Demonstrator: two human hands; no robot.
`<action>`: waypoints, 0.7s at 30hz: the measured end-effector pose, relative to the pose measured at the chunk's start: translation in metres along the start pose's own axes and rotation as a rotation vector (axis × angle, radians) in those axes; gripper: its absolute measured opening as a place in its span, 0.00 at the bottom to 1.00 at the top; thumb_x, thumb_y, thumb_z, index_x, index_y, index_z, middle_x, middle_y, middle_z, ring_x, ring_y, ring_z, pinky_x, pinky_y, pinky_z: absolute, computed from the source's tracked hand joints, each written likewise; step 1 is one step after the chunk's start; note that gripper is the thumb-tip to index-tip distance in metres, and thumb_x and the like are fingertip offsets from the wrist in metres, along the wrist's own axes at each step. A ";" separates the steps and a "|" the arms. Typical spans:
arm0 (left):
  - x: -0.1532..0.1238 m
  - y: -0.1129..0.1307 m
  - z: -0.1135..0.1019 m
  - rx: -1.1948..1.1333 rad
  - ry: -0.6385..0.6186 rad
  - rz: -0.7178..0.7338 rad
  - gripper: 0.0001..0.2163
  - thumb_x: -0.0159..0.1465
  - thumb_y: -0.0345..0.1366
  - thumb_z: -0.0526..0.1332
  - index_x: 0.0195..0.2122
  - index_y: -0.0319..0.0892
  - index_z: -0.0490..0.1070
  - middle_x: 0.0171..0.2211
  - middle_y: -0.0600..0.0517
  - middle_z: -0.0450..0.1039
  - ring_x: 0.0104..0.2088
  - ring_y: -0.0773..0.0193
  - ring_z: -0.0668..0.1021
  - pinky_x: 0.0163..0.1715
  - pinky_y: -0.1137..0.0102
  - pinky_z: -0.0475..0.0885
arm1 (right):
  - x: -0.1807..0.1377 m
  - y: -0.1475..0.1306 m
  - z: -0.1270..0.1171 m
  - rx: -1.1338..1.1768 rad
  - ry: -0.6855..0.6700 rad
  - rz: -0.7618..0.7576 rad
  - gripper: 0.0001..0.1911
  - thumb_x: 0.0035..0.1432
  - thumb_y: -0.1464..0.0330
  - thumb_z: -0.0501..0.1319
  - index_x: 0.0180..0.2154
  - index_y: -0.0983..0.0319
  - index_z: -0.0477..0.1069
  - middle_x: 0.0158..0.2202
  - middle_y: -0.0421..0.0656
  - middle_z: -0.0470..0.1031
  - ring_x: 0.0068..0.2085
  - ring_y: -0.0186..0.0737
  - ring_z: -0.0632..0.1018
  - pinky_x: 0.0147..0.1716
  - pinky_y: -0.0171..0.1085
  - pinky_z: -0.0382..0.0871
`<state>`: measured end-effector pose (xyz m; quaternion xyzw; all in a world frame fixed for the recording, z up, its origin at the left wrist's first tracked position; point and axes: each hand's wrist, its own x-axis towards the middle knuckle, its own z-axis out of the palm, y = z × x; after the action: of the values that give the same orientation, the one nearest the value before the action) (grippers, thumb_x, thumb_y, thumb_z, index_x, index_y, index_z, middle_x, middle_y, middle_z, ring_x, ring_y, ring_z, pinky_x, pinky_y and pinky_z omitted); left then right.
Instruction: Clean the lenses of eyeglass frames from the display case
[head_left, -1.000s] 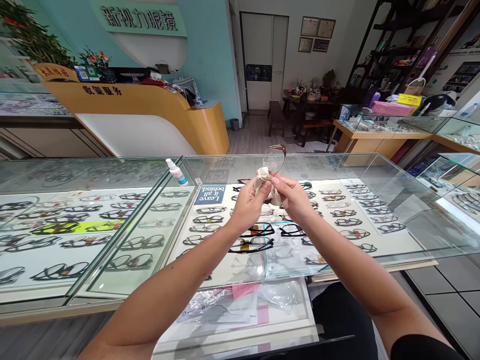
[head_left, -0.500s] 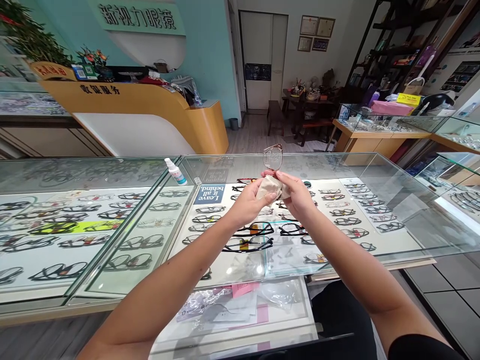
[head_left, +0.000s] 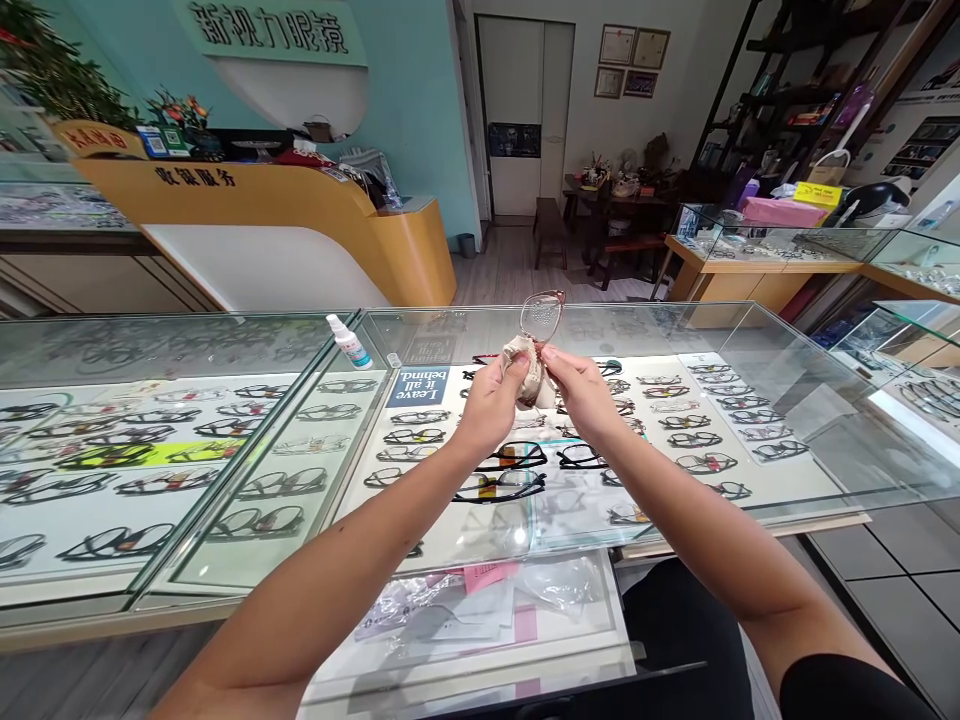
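Above the glass counter, a pair of eyeglasses (head_left: 541,316) with a thin brownish-pink frame is held up, one lens showing at the top. My left hand (head_left: 491,395) is closed on a crumpled beige cloth (head_left: 531,388), which wraps around the lower part of the glasses. The other lens is mostly hidden by the cloth. My right hand (head_left: 581,390) pinches the frame near its middle, close to the cloth's right edge. Black-framed glasses (head_left: 514,456) lie below my hands.
The glass display counter (head_left: 675,318) holds rows of glasses. A white spray bottle (head_left: 349,342) stands left of my hands, beside a small clear cap (head_left: 394,360). Nearest me, an open drawer (head_left: 555,650) contains papers and plastic bags. A wooden cashier desk (head_left: 409,245) stands behind.
My left hand has turned more upright, its thumb now higher on the cloth. The glasses have tilted and shifted slightly left. The cloth has been bunched differently around them.
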<state>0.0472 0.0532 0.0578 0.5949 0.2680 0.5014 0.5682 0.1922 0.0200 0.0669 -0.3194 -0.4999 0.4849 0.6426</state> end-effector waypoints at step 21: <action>-0.003 0.008 0.001 0.109 -0.020 0.052 0.32 0.61 0.69 0.74 0.40 0.41 0.75 0.31 0.54 0.72 0.31 0.65 0.71 0.34 0.69 0.68 | 0.001 -0.002 -0.001 0.050 0.018 0.125 0.27 0.51 0.42 0.80 0.41 0.56 0.91 0.47 0.45 0.90 0.54 0.53 0.84 0.58 0.48 0.77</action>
<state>0.0447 0.0489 0.0648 0.6366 0.2738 0.4947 0.5245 0.1942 0.0200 0.0688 -0.3382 -0.4612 0.5336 0.6231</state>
